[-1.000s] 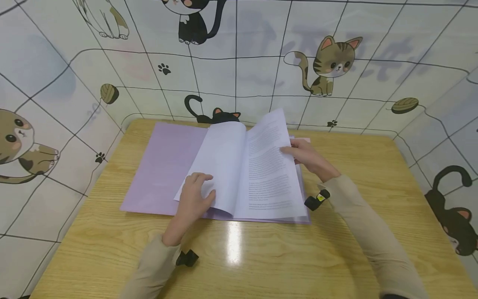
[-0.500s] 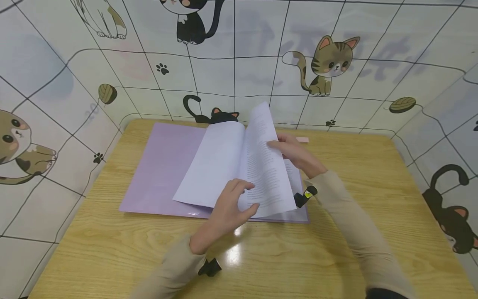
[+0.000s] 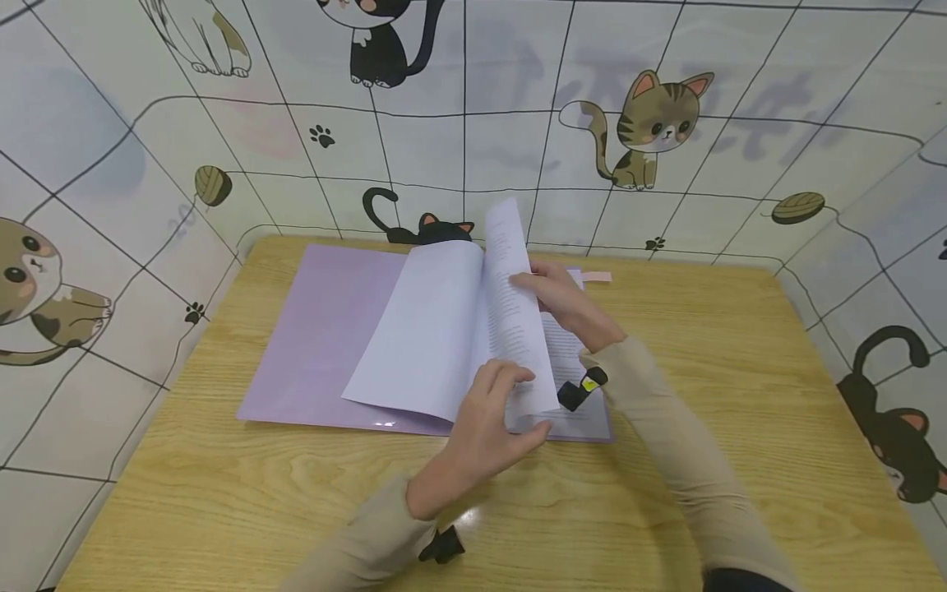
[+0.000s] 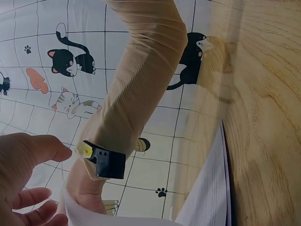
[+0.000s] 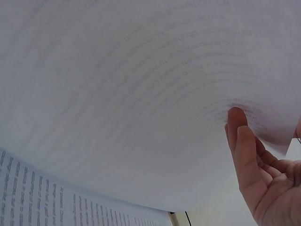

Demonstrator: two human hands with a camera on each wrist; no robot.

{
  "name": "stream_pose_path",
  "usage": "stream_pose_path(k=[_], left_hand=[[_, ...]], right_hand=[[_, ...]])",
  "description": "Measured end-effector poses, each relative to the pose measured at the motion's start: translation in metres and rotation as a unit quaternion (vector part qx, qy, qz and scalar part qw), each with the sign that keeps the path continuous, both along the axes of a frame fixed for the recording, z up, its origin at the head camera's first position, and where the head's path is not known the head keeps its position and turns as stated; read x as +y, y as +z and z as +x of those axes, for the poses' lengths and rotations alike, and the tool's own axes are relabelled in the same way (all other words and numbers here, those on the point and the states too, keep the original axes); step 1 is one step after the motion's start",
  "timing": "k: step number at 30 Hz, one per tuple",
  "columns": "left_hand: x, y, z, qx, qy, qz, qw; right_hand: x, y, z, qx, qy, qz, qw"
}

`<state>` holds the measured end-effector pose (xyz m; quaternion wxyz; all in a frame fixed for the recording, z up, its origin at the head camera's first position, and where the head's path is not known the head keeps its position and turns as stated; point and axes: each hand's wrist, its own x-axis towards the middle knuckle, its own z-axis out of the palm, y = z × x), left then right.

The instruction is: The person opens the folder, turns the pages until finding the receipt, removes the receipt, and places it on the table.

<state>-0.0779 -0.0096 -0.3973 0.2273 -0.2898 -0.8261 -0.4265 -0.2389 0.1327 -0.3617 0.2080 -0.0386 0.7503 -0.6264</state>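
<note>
A lilac folder lies spread on the table, with printed paper sheets inside. My right hand pinches the right edge of a raised page, thumb on the printed face, fingers behind. That page stands up, curling leftward. In the right wrist view the fingers press against the back of the page, where print shows through. My left hand, thumb and fingers apart in a curve, is at the page's lower corner. A turned blank-backed sheet rests on the left; another printed sheet lies beneath.
A pink tab sticks out at the folder's upper right. The wooden table meets a cat-patterned cloth wall at the back and sides. Black wrist cameras hang under both sleeves.
My right hand has drawn the page up and leftward, baring the printed sheet beneath. My left hand has moved right, from the turned sheet to the raised page's lower corner.
</note>
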Motion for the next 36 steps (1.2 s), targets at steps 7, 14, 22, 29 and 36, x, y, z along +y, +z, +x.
stream_pose_path(k=[7, 14, 22, 29, 36], left_hand=[[0.002, 0.000, 0.001, 0.010, 0.023, -0.002, 0.9997], [0.001, 0.000, 0.000, 0.047, 0.047, -0.023, 0.9975], [-0.003, -0.003, 0.000, 0.074, 0.079, -0.051, 0.9928], [-0.014, -0.008, -0.003, 0.071, 0.112, -0.037, 0.9905], [-0.032, -0.008, -0.006, 0.035, 0.129, -0.021, 0.9908]], right_hand=[[-0.007, -0.002, 0.000, 0.007, 0.000, -0.017, 0.9998], [-0.010, -0.004, 0.000, 0.006, 0.004, -0.033, 0.9994], [-0.011, -0.002, 0.002, 0.008, 0.015, -0.025, 0.9995], [-0.010, 0.000, 0.003, 0.002, 0.022, -0.029, 0.9993], [-0.005, -0.001, 0.004, 0.013, 0.029, -0.044, 0.9985]])
